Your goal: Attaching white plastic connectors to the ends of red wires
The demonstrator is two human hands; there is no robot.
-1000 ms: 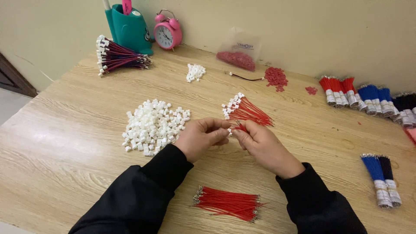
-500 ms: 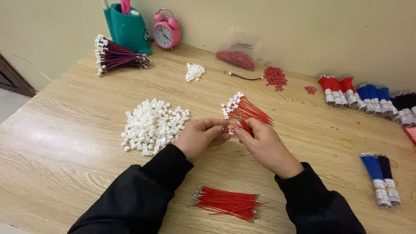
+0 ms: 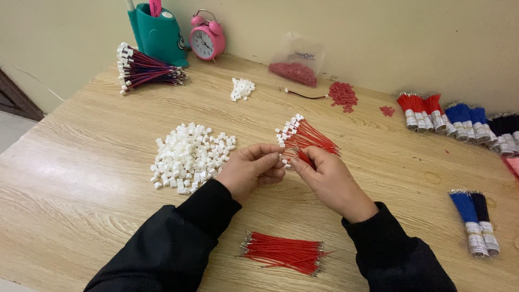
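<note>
Wooden tabletop [image 3: 81,178] ran wide and bare on the near left, its left edge falling away toward the floor, while the far edge met a pale wall. Open room lay between the pile of white connector housings [image 3: 190,157] and the near edge; the right side was more crowded, with blue and dark wire bundles [image 3: 476,219] near the right edge and a row of red, blue and dark bundles [image 3: 454,120] partly cut off at the far right. The teal holder [image 3: 157,32] at the far left was cropped at the top, beside a pink alarm clock [image 3: 207,40]. The left hand [image 3: 251,170] and right hand [image 3: 324,178] met at the table's middle, fingertips pinched together on a red wire [image 3: 303,157] with a small white housing; how that housing sat on the wire was too small to make out. Just beyond the hands, touching the fingertips, lay a fan of finished red wires [image 3: 305,135] with white ends. Loose red wires [image 3: 284,253] lay near, between the black sleeves.
</note>
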